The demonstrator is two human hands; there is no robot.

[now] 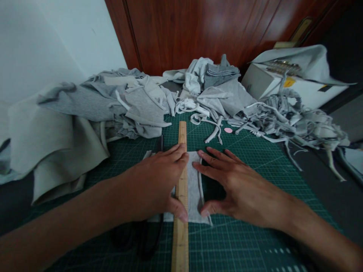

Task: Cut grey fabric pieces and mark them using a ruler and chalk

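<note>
Fabric (pixel 194 196) in pale grey, cut as a small piece, lies flat on a green cutting mat (pixel 232 245), midway between the mat's left and right edges. Across it runs a wooden ruler (pixel 182 189), pointing from the near side of the table (pixel 326 189) towards its far edge and covering part of the cloth. A narrow cord-like band (pixel 200 177) follows the fabric's right side.

The left hand (pixel 163 172) lies over the ruler, its fingertips on the upper stretch and its thumb lower down, by the ruler's right edge; that grip is spread, thumb well apart from the fingers, pinching nothing. The right hand (pixel 238 177) arches over the mat with its grip spread too, fingers at the upper part of the band and thumb near its lower end. Beneath the left wrist, dark looped handles (pixel 157 243) show dimly in shadow.

Along the table's far edge lies a heap of grey cloth (pixel 96 100), spilling towards the far left corner. White strips (pixel 190 105) curl at the mat's far edge, with a pink disc (pixel 228 130) nearby. Tangled strips (pixel 300 117) pile up near the far right corner, in front of a white box (pixel 261 81). Behind the far edge stands a reddish-brown door (pixel 193 34).
</note>
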